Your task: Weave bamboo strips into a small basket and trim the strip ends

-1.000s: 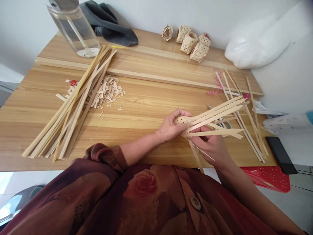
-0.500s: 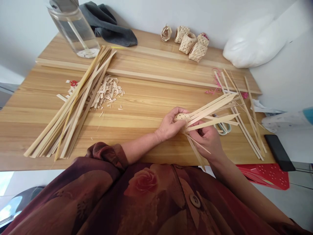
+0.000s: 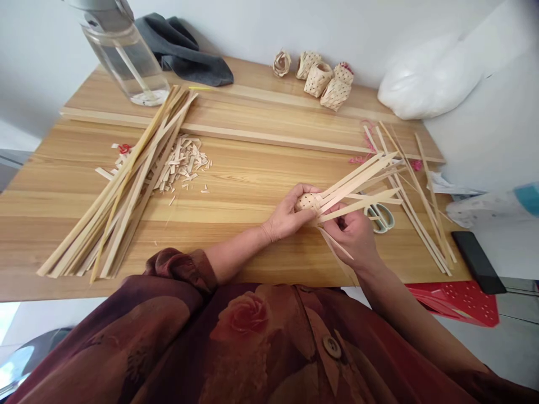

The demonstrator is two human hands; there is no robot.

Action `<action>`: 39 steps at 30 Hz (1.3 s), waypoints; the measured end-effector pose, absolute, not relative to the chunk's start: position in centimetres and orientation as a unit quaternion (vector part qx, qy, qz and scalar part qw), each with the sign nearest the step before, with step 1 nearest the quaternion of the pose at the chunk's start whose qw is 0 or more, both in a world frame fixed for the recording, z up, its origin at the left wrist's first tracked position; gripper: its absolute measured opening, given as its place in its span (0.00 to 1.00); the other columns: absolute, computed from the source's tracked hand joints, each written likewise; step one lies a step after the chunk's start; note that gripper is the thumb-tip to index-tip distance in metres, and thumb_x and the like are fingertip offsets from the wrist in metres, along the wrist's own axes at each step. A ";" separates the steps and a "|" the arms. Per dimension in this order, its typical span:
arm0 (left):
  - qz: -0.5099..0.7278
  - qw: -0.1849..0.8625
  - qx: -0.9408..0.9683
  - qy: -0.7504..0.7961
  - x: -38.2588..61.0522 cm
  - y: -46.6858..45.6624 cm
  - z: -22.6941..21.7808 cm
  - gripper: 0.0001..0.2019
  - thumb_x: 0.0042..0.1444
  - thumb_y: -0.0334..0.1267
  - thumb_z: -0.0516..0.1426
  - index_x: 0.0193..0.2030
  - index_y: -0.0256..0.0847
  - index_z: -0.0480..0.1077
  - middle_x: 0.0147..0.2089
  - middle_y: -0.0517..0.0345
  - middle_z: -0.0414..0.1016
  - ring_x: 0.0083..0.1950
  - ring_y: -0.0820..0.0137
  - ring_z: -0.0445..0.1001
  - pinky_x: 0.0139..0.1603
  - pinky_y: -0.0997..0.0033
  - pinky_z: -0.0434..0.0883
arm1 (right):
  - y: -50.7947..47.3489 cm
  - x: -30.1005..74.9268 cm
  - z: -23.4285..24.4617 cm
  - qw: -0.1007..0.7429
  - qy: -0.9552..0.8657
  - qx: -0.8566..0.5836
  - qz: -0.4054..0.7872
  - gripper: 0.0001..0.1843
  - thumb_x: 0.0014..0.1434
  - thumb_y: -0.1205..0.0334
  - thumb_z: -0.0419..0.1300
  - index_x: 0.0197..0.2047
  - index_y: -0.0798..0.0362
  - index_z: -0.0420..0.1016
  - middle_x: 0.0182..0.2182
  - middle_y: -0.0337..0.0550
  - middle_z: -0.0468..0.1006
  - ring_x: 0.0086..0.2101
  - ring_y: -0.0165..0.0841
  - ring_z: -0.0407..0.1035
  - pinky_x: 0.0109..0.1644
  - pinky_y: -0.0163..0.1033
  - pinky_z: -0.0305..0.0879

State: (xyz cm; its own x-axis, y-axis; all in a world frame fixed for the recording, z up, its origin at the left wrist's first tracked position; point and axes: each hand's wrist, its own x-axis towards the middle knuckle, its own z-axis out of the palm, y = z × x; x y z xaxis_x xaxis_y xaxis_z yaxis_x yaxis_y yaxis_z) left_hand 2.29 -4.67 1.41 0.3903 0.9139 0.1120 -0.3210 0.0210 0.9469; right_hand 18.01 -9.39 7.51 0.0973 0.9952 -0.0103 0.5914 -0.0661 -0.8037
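Note:
A small, partly woven basket (image 3: 309,202) of pale flat strips is gripped in my left hand (image 3: 288,216), with the thumb across its near side. Long loose strips (image 3: 362,177) fan out from it to the right, and a thinner one points down towards me. At the basket's right side, the fingers of my right hand (image 3: 353,233) are closed among the strips, pinching at their base. Part of the weave and those fingertips are hidden behind the strips. Just beyond my right hand lie scissors (image 3: 382,219) with pale blue-green handles.
Bundled strips (image 3: 138,185) lie at left over a heap of cut scraps (image 3: 187,160). A water bottle (image 3: 126,62) and dark cloth (image 3: 189,56) stand behind. Several finished woven baskets (image 3: 319,78) sit at the back. Loose strips (image 3: 421,224) and a phone (image 3: 478,261) lie at right.
My view has shifted slightly. Both hands keep hold of the basket in nearly the same pose, and a strip hanging below my right hand shows less clearly now.

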 end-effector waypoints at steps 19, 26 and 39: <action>0.437 0.734 0.382 0.352 2.0 -3.9 1.6 0.27 0.54 0.50 0.65 0.58 0.44 0.69 0.49 0.53 0.77 0.37 0.70 0.76 0.31 0.72 0.75 | -8.3 19.4 8.2 0.342 -0.636 -0.605 0.335 0.07 0.55 0.61 0.70 0.35 0.51 0.77 0.27 0.34 0.72 0.24 0.26 0.64 0.27 0.34 0.60; 0.424 0.739 0.377 0.363 1.8 -3.8 1.8 0.26 0.54 0.50 0.64 0.57 0.44 0.70 0.46 0.54 0.77 0.38 0.68 0.76 0.29 0.74 0.75 | -6.9 19.7 8.3 0.345 -0.619 -0.542 0.451 0.14 0.52 0.57 0.74 0.38 0.51 0.76 0.28 0.34 0.73 0.24 0.27 0.64 0.26 0.34 0.60; 0.444 0.729 0.412 0.319 1.7 -3.6 1.4 0.27 0.53 0.50 0.66 0.56 0.40 0.70 0.46 0.53 0.78 0.38 0.69 0.75 0.35 0.70 0.74 | -7.2 19.8 8.2 0.388 -0.533 -0.588 0.469 0.24 0.52 0.39 0.73 0.31 0.52 0.76 0.18 0.36 0.75 0.17 0.26 0.66 0.19 0.31 0.62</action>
